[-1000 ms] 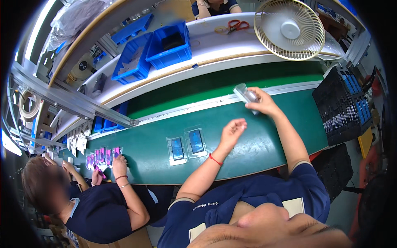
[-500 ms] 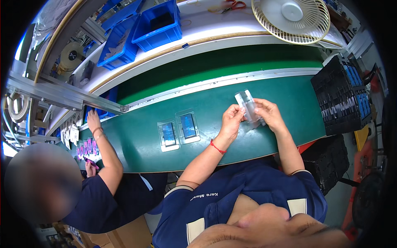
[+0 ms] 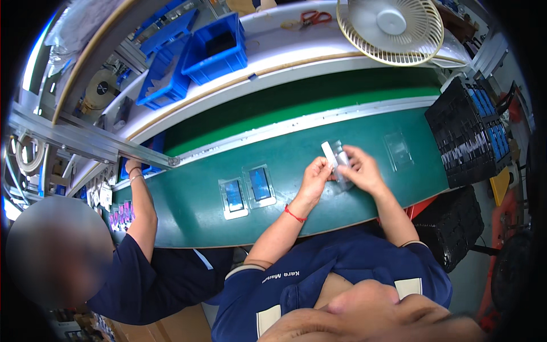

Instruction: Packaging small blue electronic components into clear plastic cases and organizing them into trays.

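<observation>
My left hand (image 3: 315, 179) is closed on a small stack of clear plastic trays (image 3: 337, 158), held upright above the green table. Across from it, my right hand (image 3: 363, 171) grips the same stack with bent fingers; the trays are slightly blurred. One clear empty tray (image 3: 398, 153) lies on the table, right of my right hand. To the left of my hands, two clear trays sit side by side, one with a dark blue-faced rectangular panel (image 3: 260, 183), the other with a similar panel (image 3: 233, 195).
At the left, a co-worker's arm (image 3: 143, 199) reaches toward a blue bin by several pink-purple pieces (image 3: 121, 216). Black stacked trays (image 3: 464, 134) stand at the right end. A shelf behind holds blue bins (image 3: 215, 48), red-handled scissors (image 3: 315, 18) and a cream fan (image 3: 392, 25).
A clear tray now lies on the table at the right, where none was before. My hands have shifted slightly left with the stack. The co-worker's lower hand has gone out of sight.
</observation>
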